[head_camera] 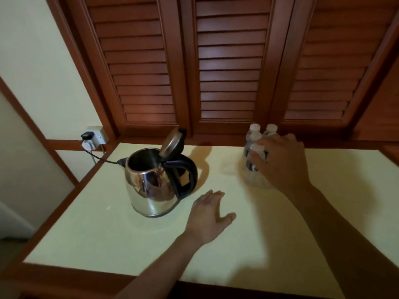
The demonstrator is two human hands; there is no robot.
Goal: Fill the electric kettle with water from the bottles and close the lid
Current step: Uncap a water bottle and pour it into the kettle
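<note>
A shiny stainless-steel electric kettle with a black handle (149,190) stands on the pale yellow, wood-edged bench (108,234). Its round metal lid (172,141) is tipped up and open. A cluster of small clear plastic water bottles with white caps (254,134) stands well to the right, near the brown louvred wooden doors (226,72).

The right hand (282,162) is over the bottles, its fingers (258,159) curved around the front bottle's top. Blur hides whether they actually grip it.

The left hand (207,216) is near the kettle's handle, fingers straight and together, holding nothing.

A black cord (103,160) runs from the kettle toward a wall socket (97,134).
</note>
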